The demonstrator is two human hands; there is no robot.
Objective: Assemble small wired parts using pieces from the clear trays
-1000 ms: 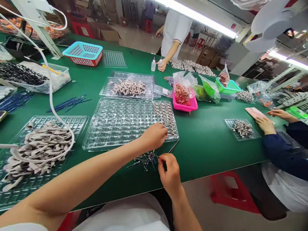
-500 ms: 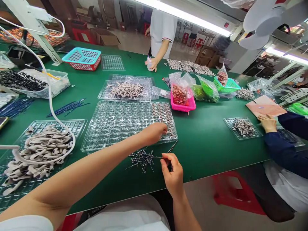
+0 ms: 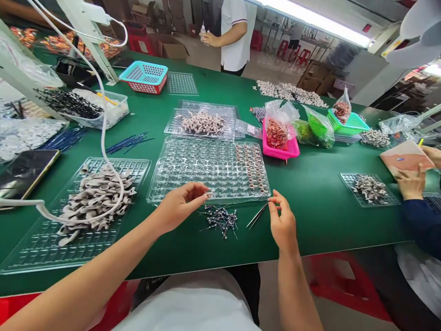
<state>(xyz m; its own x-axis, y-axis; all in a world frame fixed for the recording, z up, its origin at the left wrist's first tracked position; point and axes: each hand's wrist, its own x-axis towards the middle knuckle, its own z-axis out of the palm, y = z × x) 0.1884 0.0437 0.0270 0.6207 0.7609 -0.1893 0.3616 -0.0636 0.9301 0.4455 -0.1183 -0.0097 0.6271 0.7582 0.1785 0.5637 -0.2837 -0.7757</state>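
Note:
My left hand (image 3: pixel 182 204) hovers at the near edge of the clear blister tray (image 3: pixel 193 172), its thumb and curled fingers apart. My right hand (image 3: pixel 283 220) is by the tray's near right corner, thumb and index finger pinched on what looks like a thin-wired part, whose fine line runs left from the fingertips. Tweezers (image 3: pixel 257 215) lie on the table just under those fingers. A loose pile of small dark parts with thin wire leads (image 3: pixel 222 220) sits between my hands. Small ring-topped pieces (image 3: pixel 253 165) fill the right-hand columns of the tray.
To the left, a tray of grey curved shells (image 3: pixel 99 195), a white cable (image 3: pixel 103 128) across it and a phone (image 3: pixel 27 172). Behind stand another tray of shells (image 3: pixel 203 123), a pink basket (image 3: pixel 280 149) and a blue basket (image 3: pixel 144 71). At right, a co-worker's hand (image 3: pixel 409 181) holds a board.
My left hand has drawn back leftward from the tray's filled columns and opened. My right hand has moved up toward the tray corner. The view has turned left; the person opposite has raised the bottle.

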